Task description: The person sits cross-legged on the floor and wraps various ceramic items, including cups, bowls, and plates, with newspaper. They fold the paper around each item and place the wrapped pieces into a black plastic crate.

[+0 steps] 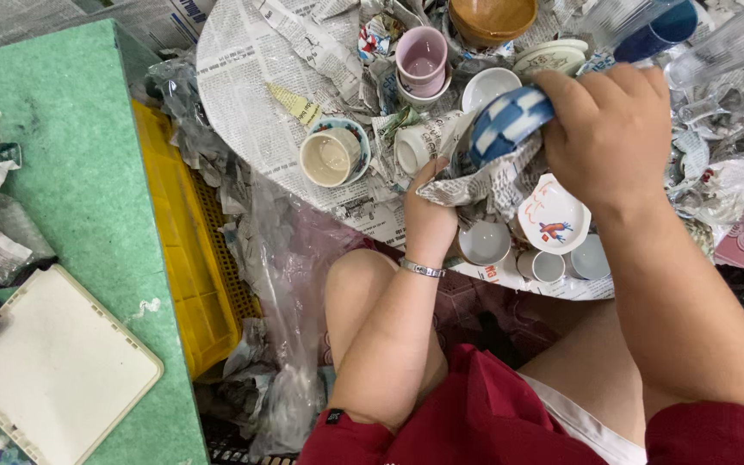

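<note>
Blue-and-white checked cup up in the air over the middle of the newspaper-covered round table, lying on its side. Right hand wrapped over it, fingers curled and clamped on the cup. Left hand just under, fingers closed on a crumpled sheet of newspaper that touches the cup's bottom. Looks like only partly covered or uncovered: paper on the low side, top of the cup bare.

Near the table's front edge: three small white cups, and one little white dish with a red-and-blue picture. Left of the hands: one cream cup in a blue-rimmed bowl, one white cup on its side. Farther back: one pink cup, one white bowl, one brown bowl, one dark blue cup. Glass things at the right edge, too blurry to count. Many cups still bare.

Off the table to the left: one yellow crate, one green surface, one white tray.
</note>
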